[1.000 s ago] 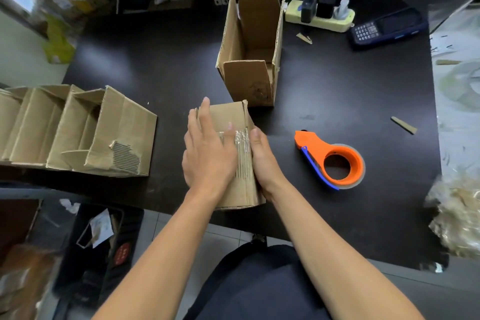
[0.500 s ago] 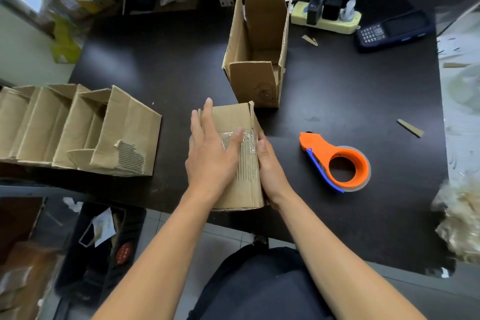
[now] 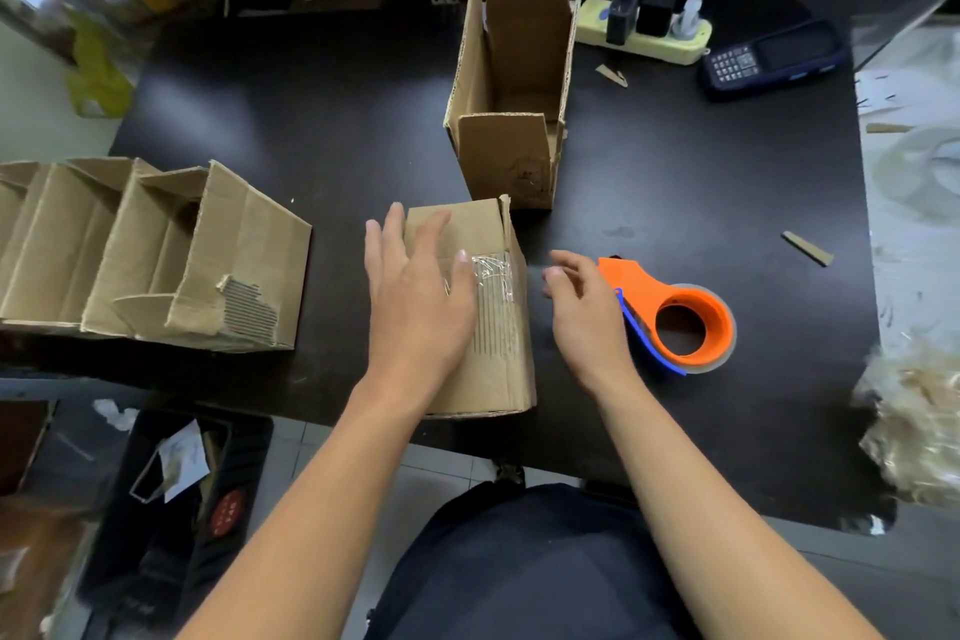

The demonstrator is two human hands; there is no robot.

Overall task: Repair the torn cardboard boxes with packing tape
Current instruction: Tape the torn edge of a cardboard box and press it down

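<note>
Along the table's (image 3: 675,182) left edge I see a row of torn boxes (image 3: 156,255) lying on their sides, the nearest one showing a ripped patch of bare corrugation. At the front edge, near the middle, lies the small box (image 3: 498,369) with a strip of clear tape (image 3: 493,276) across its top. My left hand (image 3: 415,307) lies flat on that box, fingers straight and spread, gripping nothing. Behind it an open box (image 3: 509,120) stands upright. My right hand (image 3: 582,307) sits just beside the small box, fingers loosely curled around nothing (contact with the dispenser is unclear). The orange tape dispenser (image 3: 680,317) lies just right of it. A power strip (image 3: 644,29) sits by the back edge.
</note>
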